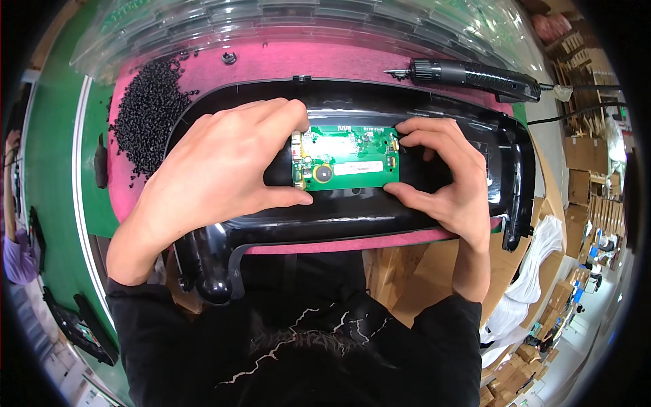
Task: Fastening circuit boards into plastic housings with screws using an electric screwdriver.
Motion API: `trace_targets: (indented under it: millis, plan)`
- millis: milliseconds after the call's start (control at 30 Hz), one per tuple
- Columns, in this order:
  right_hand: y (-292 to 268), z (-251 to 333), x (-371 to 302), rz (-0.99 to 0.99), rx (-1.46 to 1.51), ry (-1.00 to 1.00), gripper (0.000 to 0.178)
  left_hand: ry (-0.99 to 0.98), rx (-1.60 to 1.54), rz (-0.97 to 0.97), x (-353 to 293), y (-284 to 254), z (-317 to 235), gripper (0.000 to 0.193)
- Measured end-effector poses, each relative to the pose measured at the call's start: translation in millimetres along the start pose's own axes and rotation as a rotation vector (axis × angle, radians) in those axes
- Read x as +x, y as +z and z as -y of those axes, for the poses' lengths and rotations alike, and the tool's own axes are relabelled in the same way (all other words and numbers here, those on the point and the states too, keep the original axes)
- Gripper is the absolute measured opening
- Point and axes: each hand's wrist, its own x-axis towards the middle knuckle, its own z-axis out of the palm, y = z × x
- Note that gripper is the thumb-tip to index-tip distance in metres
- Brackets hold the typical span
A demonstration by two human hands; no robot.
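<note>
A green circuit board (pixel 366 149) with a white label strip and a round black buzzer lies over the middle of a glossy black plastic housing (pixel 325 220). My left hand (pixel 227 159) grips the board's left edge, its fingers at the upper corner and its thumb near the lower one. On the other side, my right hand (pixel 451 173) holds the board's right edge between curled fingers at the top and the thumb at the bottom. Whether the board touches the housing floor I cannot tell. The housing rests open side up on a pink mat (pixel 264 61).
A heap of small black screws (pixel 150 112) lies left of the housing. Behind it, a black electric screwdriver (pixel 475 76) trails a cable rightward. Clear plastic trays (pixel 305 27) line the back. Cardboard (pixel 434 271) stands at the lower right. Another person's purple sleeve (pixel 19 258) shows far left.
</note>
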Motion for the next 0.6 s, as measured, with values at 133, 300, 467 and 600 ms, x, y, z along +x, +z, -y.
trace_targets:
  millis: [133,300,467,600]
  plan:
    - [0,7,9,0.004,0.01,0.014,0.045,-0.004,0.014,0.019,1,-12,2,0.058]
    - [1,8,11,0.003,0.014,0.018,0.044,0.003,0.026,0.015,1,-13,4,0.057]
    - [1,8,13,0.003,0.012,0.022,0.045,0.017,0.036,0.019,0,-14,7,0.059]
    - [1,8,13,-0.002,0.012,0.029,0.046,0.022,0.019,0.024,0,-14,7,0.058]
